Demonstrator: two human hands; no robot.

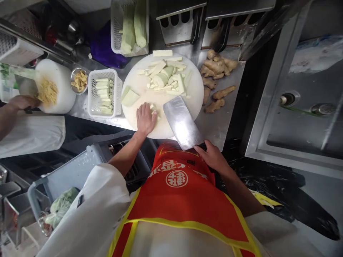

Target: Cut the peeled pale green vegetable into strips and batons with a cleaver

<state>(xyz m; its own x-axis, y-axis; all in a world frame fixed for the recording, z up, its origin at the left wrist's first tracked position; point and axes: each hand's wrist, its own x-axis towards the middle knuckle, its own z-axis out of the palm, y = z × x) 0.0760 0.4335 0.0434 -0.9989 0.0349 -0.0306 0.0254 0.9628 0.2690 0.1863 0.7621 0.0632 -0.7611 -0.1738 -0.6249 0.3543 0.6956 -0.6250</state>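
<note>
A round white board point(139, 89) fills the upper centre of the frame, on a steel counter point(222, 121). A cleaver point(182, 123) lies with its blade over the board's lower right edge; the right hand point(213, 155) grasps its handle just below the board. The left hand point(145, 118) presses flat, fingers loose, on a few pale strips point(153, 107) at the board's lower edge. More cut pieces point(167, 75) pile at the board's top. Ginger point(217, 67) sits right of it, a white basket point(104, 93) of strips left. At far left another person's hand point(23, 102) works at a second board point(63, 85).
</note>
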